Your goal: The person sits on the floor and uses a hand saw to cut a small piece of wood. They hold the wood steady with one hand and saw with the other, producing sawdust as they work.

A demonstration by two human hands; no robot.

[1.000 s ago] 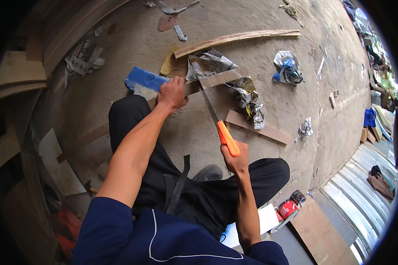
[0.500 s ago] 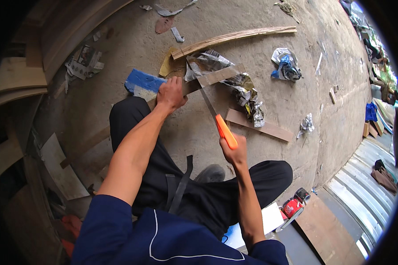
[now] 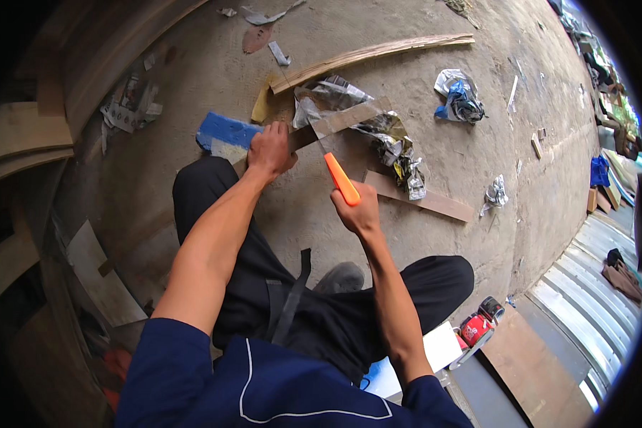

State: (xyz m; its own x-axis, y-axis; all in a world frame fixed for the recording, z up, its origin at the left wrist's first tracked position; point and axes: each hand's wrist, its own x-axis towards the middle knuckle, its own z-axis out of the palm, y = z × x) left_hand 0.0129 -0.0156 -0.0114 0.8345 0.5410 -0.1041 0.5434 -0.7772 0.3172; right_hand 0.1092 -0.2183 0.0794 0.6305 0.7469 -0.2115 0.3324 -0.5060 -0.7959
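Just left of centre, the left hand [image 3: 269, 148] is bent over a wooden strip [image 3: 351, 117], fingers curled down on it, tips hidden, beside a blue block [image 3: 225, 132]. The strip's long axis slants from near the left knee [image 3: 205, 182] away to the far right. A saw [image 3: 342, 180] crosses it just right of that hand, its thin blade touching the strip and slanting back toward the right hand [image 3: 359, 209], which is closed around the orange handle. The left hand is the nearer to the strip; the right is apart from it, on its near side.

The work is low over a bare, dusty floor [image 3: 299, 214]. From the left come stacked boards [image 3: 28, 128], torn paper [image 3: 130, 107], then a long, rough-edged length of wood [image 3: 378, 57] beyond the strip. Crumpled newspaper [image 3: 410, 167] lies beneath and past the strip's far end, with a loose flat piece of wood [image 3: 428, 200] nearer the right hand. Farther right are a blue-and-white wad [image 3: 462, 100], a red object [image 3: 476, 329] near the right knee [image 3: 442, 274], and corrugated metal sheeting [image 3: 585, 285] at the edge.
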